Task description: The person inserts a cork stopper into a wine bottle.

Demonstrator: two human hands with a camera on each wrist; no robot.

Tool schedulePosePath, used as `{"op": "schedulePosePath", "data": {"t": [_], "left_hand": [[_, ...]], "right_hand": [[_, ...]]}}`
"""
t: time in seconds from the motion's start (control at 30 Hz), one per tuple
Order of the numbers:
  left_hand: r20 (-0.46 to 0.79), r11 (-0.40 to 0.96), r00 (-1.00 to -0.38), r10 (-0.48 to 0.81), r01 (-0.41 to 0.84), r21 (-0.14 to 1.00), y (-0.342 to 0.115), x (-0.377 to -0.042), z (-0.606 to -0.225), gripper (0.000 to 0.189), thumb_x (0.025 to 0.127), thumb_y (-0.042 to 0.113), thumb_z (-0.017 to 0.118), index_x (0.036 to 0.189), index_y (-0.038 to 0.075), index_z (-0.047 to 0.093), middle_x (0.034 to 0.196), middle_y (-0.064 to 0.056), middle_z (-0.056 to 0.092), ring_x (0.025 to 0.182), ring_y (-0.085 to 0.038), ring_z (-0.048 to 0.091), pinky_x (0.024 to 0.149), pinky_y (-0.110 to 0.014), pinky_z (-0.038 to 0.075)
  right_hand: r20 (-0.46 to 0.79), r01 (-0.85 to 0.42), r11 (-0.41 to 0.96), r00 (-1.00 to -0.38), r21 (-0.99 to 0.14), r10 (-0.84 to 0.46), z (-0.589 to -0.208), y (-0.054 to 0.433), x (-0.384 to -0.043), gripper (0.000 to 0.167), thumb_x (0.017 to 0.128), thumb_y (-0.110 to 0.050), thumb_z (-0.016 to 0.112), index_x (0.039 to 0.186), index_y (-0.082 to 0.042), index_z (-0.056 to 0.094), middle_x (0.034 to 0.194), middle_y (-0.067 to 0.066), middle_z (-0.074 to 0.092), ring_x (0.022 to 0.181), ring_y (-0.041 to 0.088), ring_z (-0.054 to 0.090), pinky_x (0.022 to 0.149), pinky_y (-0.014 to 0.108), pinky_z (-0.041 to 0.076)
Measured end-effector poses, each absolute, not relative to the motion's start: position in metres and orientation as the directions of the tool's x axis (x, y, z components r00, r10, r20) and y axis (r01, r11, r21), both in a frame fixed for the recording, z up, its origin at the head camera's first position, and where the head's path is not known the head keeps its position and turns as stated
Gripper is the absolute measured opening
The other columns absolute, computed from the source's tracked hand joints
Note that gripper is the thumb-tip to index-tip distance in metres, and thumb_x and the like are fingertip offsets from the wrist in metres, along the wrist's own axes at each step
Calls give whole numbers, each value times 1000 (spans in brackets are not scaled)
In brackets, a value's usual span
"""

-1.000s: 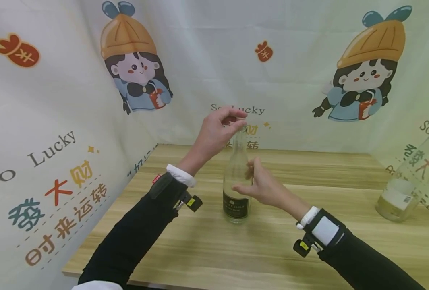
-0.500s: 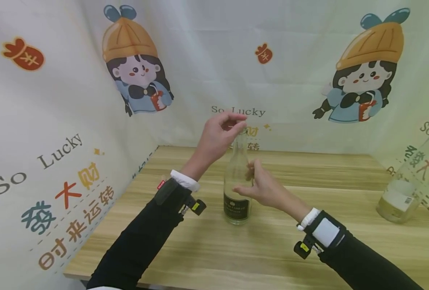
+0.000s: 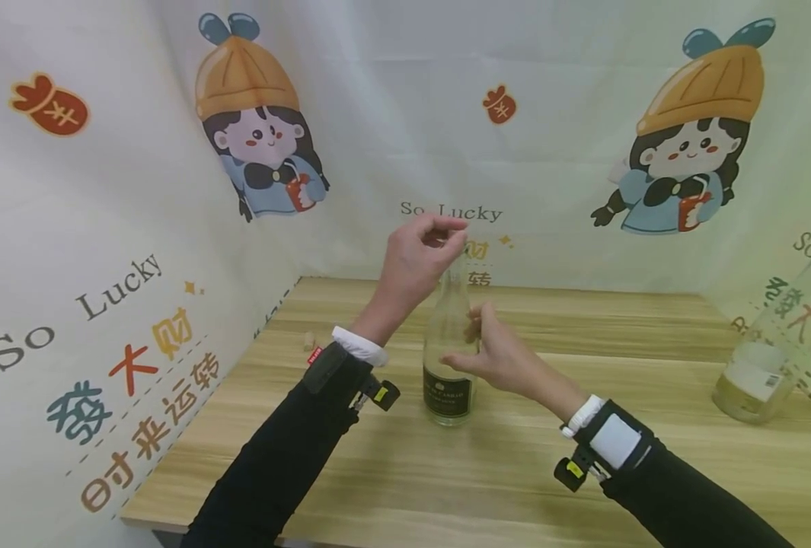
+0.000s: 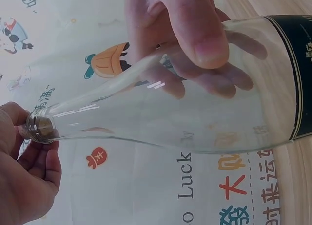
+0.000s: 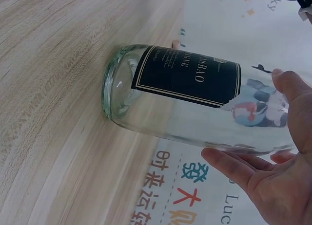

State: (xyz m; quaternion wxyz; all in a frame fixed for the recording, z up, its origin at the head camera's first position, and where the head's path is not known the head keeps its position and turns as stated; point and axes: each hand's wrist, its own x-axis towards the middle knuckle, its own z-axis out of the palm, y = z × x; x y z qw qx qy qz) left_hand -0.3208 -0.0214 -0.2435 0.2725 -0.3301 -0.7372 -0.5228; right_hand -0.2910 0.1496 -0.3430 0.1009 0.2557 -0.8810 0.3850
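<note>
Clear glass bottle (image 3: 444, 327), one, dark label (image 3: 448, 393), upright on the wooden table (image 3: 515, 487): from my remote station I enter the right hand (image 3: 499, 352) as gripping its body just above the label, the left hand (image 3: 413, 257) as pinching the cork (image 4: 45, 127) seated in its mouth. I also list a second bottle (image 3: 751, 378), pale-labelled, standing well apart on the right of the table, and a white printed cloth (image 3: 391, 91) hanging behind.

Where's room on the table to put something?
Bare table lies between the black sleeves, and between the right hand and the pale-labelled bottle. The dark-labelled bottle is crowded: left hand at its top, right hand round its side.
</note>
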Motion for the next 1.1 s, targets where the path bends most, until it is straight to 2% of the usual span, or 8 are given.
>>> {"op": "schedulePosePath", "data": {"t": [0.2, 0.47, 0.67, 0.87, 1.1], "left_hand": [[739, 237, -650, 178, 757, 609, -21, -320, -245, 18, 98, 9, 70, 114, 2, 74, 103, -7, 72, 88, -16, 67, 80, -27, 57], [756, 232, -634, 162, 770, 595, -20, -320, -248, 18, 97, 7, 71, 113, -1, 73, 103, -9, 72, 89, -16, 66, 79, -27, 57], [760, 225, -628, 168, 775, 591, -20, -321, -248, 17, 97, 5, 70, 113, -1, 72, 103, -9, 71, 89, -16, 65, 78, -27, 57], [778, 230, -600, 184, 796, 559, -21, -322, -248, 17, 97, 4, 69, 113, -1, 72, 102, -9, 71, 88, -16, 65, 80, -31, 57], [796, 248, -573, 195, 814, 526, -22, -322, -250, 17, 98, 4, 69, 113, -2, 71, 103, -9, 70, 89, -16, 64, 79, -31, 57]], "right_hand": [[378, -535, 562, -844, -631, -380, -344, 148, -291, 69, 87, -30, 85, 128, 4, 40, 110, 22, 61, 94, 31, 61, 75, 40, 54], [359, -519, 566, -854, -640, -377, -345, 148, -292, 71, 88, -32, 85, 129, 4, 40, 112, 22, 61, 91, 29, 62, 72, 38, 55], [357, -510, 562, -860, -651, -366, -343, 147, -292, 71, 86, -33, 86, 128, 3, 41, 112, 21, 60, 98, 32, 61, 79, 41, 56], [360, -509, 568, -860, -647, -361, -342, 146, -293, 70, 85, -33, 87, 126, 3, 42, 111, 19, 60, 98, 32, 61, 83, 43, 56], [360, -505, 567, -863, -651, -354, -343, 147, -291, 73, 86, -37, 86, 129, 3, 43, 113, 19, 62, 106, 37, 62, 90, 48, 56]]}}
